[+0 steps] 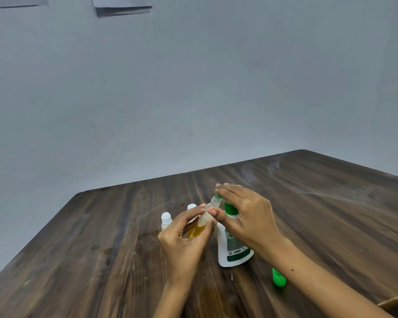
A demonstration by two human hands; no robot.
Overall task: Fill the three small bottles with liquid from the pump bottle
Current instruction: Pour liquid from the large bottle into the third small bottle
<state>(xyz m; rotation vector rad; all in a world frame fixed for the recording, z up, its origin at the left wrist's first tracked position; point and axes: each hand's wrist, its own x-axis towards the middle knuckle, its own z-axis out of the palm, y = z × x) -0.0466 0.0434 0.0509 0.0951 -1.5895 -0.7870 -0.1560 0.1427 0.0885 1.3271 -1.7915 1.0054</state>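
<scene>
Our left hand (pixel 184 239) grips a tilted small bottle (pixel 202 222); right hand (pixel 246 214) presses flat-fingered on the pump bottle (pixel 233 249), mid-worktop (pixel 101 237).

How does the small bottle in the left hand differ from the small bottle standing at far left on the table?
The held small bottle is tilted, gripped by the left hand, its mouth up at the green pump nozzle; the far-left small bottle stands upright on the table, untouched. The held one contains yellow liquid; the standing one shows none. Both are small, translucent and uncapped.
</scene>
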